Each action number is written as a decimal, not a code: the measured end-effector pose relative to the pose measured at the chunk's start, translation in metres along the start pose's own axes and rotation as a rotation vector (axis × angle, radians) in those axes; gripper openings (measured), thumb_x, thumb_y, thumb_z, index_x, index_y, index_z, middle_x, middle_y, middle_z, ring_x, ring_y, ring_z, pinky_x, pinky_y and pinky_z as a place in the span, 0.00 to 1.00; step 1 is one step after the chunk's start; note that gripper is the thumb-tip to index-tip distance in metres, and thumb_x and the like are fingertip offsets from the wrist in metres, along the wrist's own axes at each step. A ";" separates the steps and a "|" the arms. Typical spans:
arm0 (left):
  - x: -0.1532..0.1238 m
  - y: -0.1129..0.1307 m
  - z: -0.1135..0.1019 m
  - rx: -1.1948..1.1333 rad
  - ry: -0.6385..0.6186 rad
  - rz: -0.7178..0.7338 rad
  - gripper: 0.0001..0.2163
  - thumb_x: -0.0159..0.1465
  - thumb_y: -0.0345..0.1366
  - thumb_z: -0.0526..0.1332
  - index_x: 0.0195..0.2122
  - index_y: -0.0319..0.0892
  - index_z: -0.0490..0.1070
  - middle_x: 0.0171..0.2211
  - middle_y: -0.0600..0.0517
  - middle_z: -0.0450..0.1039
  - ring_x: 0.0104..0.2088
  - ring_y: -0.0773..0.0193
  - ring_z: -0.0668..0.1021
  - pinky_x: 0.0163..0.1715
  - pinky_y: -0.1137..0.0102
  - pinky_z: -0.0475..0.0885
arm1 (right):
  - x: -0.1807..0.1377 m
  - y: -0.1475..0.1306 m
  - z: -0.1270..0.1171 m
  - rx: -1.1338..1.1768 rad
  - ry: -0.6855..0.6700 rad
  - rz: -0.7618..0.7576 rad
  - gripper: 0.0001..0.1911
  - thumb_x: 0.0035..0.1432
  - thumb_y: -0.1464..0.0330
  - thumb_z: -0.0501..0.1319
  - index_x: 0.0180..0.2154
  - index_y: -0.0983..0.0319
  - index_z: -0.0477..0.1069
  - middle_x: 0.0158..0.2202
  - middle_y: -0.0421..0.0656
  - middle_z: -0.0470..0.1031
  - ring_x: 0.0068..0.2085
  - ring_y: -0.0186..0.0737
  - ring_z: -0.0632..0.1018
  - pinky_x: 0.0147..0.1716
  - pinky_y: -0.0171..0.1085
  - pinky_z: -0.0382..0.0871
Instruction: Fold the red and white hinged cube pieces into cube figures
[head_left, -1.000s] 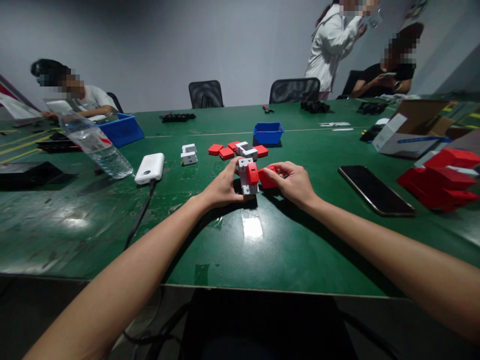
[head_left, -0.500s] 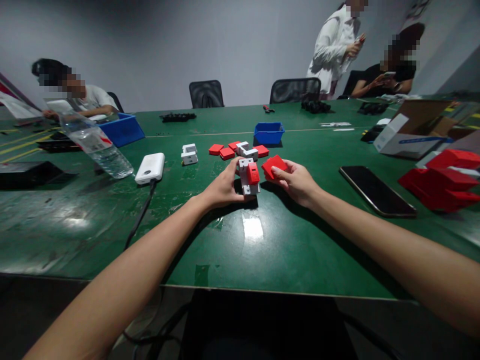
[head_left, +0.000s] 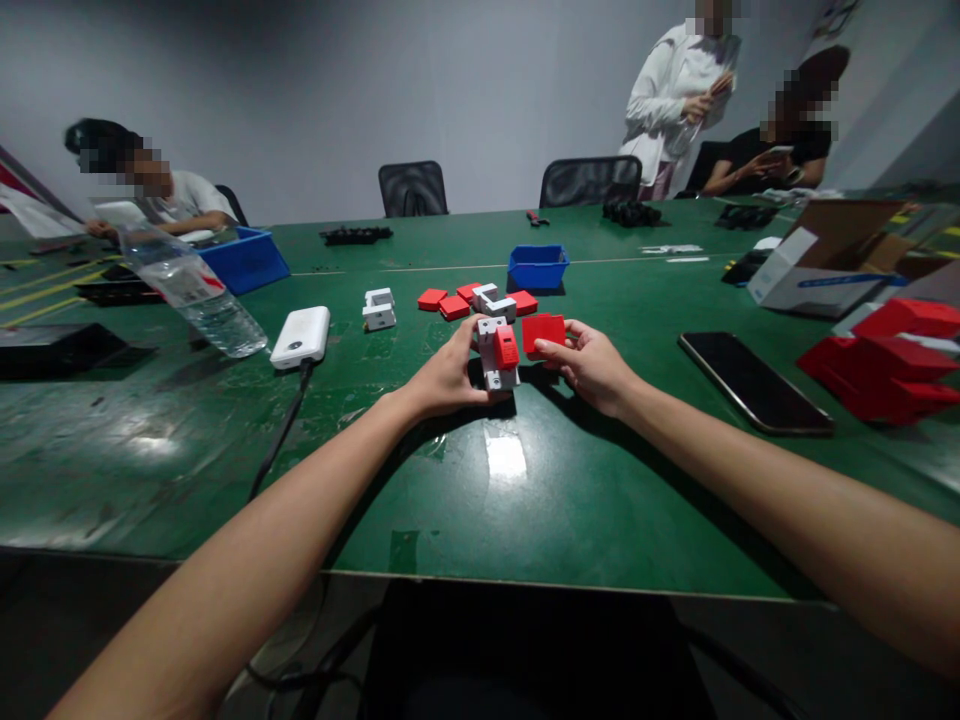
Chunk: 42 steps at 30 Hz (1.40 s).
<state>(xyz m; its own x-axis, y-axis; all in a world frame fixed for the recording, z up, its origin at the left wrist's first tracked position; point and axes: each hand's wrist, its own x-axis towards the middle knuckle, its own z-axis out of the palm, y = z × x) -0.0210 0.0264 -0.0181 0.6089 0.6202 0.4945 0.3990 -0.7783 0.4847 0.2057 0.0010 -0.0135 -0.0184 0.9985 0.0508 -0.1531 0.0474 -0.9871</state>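
Between thumb and fingers, my left hand (head_left: 448, 372) grips a white bracket (head_left: 492, 378) with a red block (head_left: 506, 348) seated in its middle. My right hand (head_left: 591, 362) pinches a flat red plastic piece (head_left: 544, 332) by its right side, just to the right of the bracket and apart from it. Beyond my hands lie several loose red pieces (head_left: 454, 307) around a second white bracket (head_left: 495, 302). Another white bracket (head_left: 379, 309) stands by itself further left.
A white power bank (head_left: 301, 337) with a cable and a tilted water bottle (head_left: 193, 285) are at the left. A blue bin (head_left: 538, 267) stands behind the parts. To the right are a phone (head_left: 754, 381), a red assembly (head_left: 885, 360) and a cardboard box (head_left: 814, 262). Other people are around the table.
My right hand has turned the red piece, so its face is now more upright and squared to me. The left hand and bracket have stayed put.
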 end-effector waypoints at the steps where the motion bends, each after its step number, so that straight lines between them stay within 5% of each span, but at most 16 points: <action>1: 0.000 0.000 0.000 0.000 0.001 -0.002 0.44 0.50 0.43 0.73 0.63 0.41 0.49 0.61 0.35 0.63 0.60 0.42 0.71 0.59 0.46 0.70 | -0.001 -0.001 0.000 0.000 0.008 0.005 0.24 0.37 0.65 0.75 0.36 0.60 0.67 0.34 0.40 0.78 0.33 0.36 0.78 0.31 0.35 0.69; 8: -0.001 0.001 0.000 -0.005 -0.001 -0.014 0.45 0.50 0.42 0.73 0.63 0.40 0.49 0.61 0.34 0.64 0.60 0.42 0.71 0.58 0.47 0.70 | -0.005 -0.003 0.004 -0.078 0.011 0.020 0.22 0.33 0.72 0.71 0.35 0.61 0.69 0.28 0.34 0.74 0.25 0.31 0.71 0.25 0.33 0.62; 19: 0.000 0.001 0.000 -0.001 -0.002 -0.014 0.45 0.49 0.42 0.73 0.63 0.42 0.49 0.60 0.36 0.64 0.60 0.43 0.72 0.59 0.48 0.69 | -0.003 0.002 0.003 -0.107 -0.026 -0.056 0.18 0.33 0.72 0.70 0.32 0.62 0.72 0.29 0.39 0.77 0.30 0.34 0.75 0.34 0.37 0.69; 42: -0.001 -0.001 0.000 -0.014 0.001 -0.007 0.45 0.49 0.44 0.73 0.64 0.43 0.49 0.60 0.36 0.64 0.60 0.41 0.71 0.58 0.45 0.69 | -0.002 0.004 0.003 -0.133 -0.070 -0.107 0.21 0.35 0.70 0.72 0.33 0.60 0.66 0.33 0.36 0.74 0.33 0.34 0.74 0.35 0.36 0.70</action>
<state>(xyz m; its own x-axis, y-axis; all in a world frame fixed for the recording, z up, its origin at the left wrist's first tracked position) -0.0216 0.0264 -0.0187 0.6053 0.6255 0.4923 0.3932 -0.7727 0.4983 0.2024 -0.0009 -0.0173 -0.0789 0.9836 0.1624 -0.0261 0.1608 -0.9866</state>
